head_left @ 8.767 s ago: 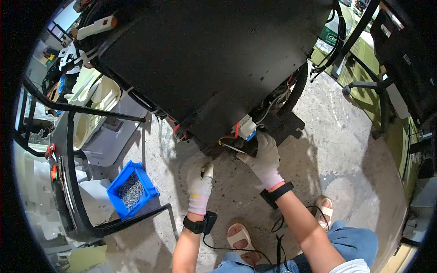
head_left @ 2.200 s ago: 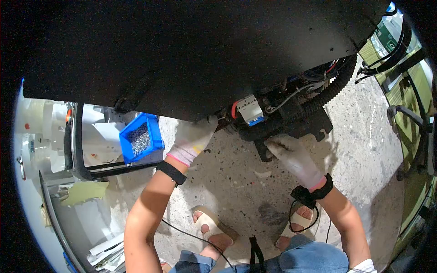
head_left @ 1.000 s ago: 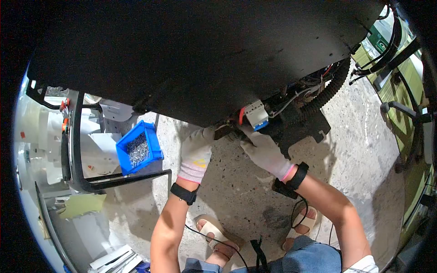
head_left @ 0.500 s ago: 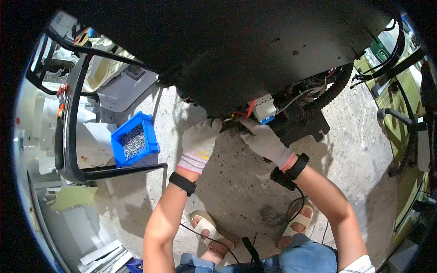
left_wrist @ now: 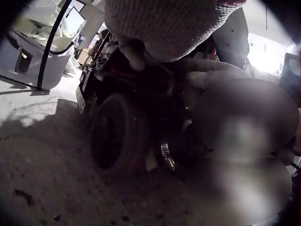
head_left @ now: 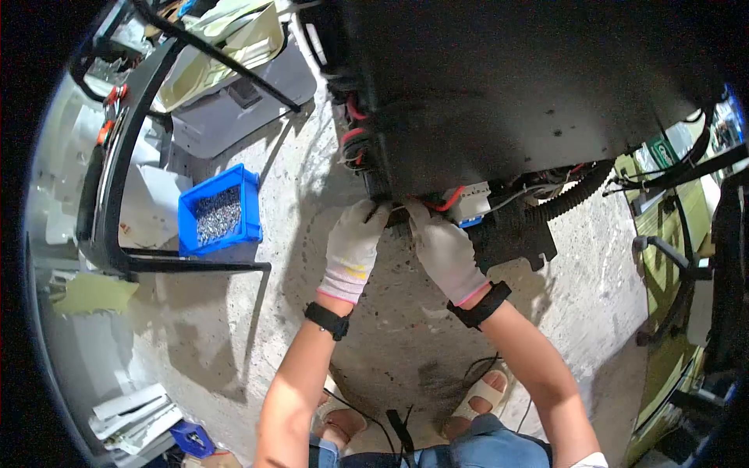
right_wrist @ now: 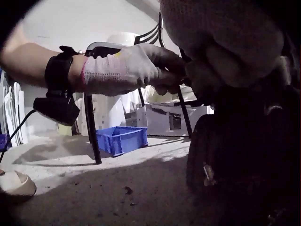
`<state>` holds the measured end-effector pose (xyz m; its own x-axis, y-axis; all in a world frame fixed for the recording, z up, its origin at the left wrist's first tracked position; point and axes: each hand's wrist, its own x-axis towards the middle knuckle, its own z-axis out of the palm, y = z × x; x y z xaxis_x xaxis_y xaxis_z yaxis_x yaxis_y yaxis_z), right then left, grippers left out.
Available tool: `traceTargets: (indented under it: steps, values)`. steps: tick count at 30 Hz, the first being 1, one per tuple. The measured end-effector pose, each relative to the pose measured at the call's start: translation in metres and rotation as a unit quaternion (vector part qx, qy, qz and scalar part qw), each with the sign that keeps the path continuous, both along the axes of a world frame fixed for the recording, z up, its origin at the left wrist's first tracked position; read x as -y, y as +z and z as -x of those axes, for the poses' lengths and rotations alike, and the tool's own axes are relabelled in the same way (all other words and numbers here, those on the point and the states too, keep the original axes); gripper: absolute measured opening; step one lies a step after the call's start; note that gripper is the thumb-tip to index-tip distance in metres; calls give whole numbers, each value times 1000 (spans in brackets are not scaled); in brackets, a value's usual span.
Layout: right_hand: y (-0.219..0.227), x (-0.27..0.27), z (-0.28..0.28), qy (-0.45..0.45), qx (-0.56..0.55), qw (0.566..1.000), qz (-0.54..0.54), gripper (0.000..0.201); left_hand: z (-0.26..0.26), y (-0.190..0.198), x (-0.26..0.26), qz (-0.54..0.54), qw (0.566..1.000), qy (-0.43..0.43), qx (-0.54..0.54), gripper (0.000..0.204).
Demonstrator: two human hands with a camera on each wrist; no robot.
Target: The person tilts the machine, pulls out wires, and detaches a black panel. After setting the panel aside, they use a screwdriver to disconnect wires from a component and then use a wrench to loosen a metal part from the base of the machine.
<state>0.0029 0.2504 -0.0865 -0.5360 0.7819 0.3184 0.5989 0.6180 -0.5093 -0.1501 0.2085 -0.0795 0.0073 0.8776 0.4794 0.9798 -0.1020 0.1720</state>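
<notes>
Both hands wear whitish knit gloves and meet at the front lower edge of a large black machine panel [head_left: 538,86]. My left hand [head_left: 353,248] has its fingers curled, with the tips pinching a thin wire at the edge. Beside it, my right hand [head_left: 446,253] pinches the end of a red wire [head_left: 447,204]; the fingertips hide the join. A white circuit breaker [head_left: 473,201] with a blue switch sits just behind the right hand. In the right wrist view, the left hand [right_wrist: 127,68] reaches in close to the right glove [right_wrist: 225,42]. Below is a dark wheel [left_wrist: 113,134].
A blue bin [head_left: 251,209] of small metal parts stands on the floor at left, by a black chair frame [head_left: 129,156]. Corrugated black hose [head_left: 573,201] and a black bracket [head_left: 515,242] lie right of the hands. White strips [head_left: 133,417] lie lower left.
The head view has shifted, and the panel sits further right in it. From lower and apart, the right hand has risen to join the left at the red wire; the fingertips are now closer together.
</notes>
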Motion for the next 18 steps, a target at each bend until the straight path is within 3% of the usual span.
traceTargets:
  steps: [3, 5, 6, 7, 8, 9, 10, 11, 12, 13, 15, 16, 18]
  values:
    - [10, 0, 2, -4, 57, 998, -36, 30, 0, -3, 2, -15, 1000, 8, 9, 22]
    - [17, -4, 10, 19, 95, 994, -59, 28, -1, 0, 3, 44, 978, 35, 203, 24]
    - [19, -5, 16, -7, 152, 986, -60, 22, -2, -3, 0, 33, 974, 52, 216, 24]
    - [19, -5, 21, -37, 208, 975, -63, 18, -5, -7, -5, 84, 831, 91, 542, 23]
    - [20, -8, 24, -25, 218, 973, -70, 18, -7, -11, -8, 122, 579, 108, 799, 22]
    - [20, -11, 24, 9, 216, 971, -102, 13, -10, -10, -5, 114, 605, 108, 780, 22]
    - [21, -15, 24, 47, 214, 967, -133, 10, -14, -18, -3, 104, 591, 113, 792, 22]
    - [26, -16, 28, 54, 230, 959, -158, 6, -19, -28, -2, -17, 718, 55, 694, 21]
    - [31, -16, 30, 70, 241, 954, -163, 6, -20, -34, -1, -136, 817, 0, 560, 20]
    - [38, -18, 33, 85, 268, 945, -166, 7, -16, -31, -1, -147, 810, 8, 567, 20]
    - [43, -22, 34, 99, 323, 922, -188, 8, -4, -24, -3, -132, 915, 15, 382, 17]
    - [40, -24, 32, 105, 330, 918, -195, 8, -1, -20, -5, -139, 910, 21, 389, 17]
    - [37, -28, 33, 112, 382, 902, -164, 10, 5, -12, -8, 13, 811, -9, 584, 15]
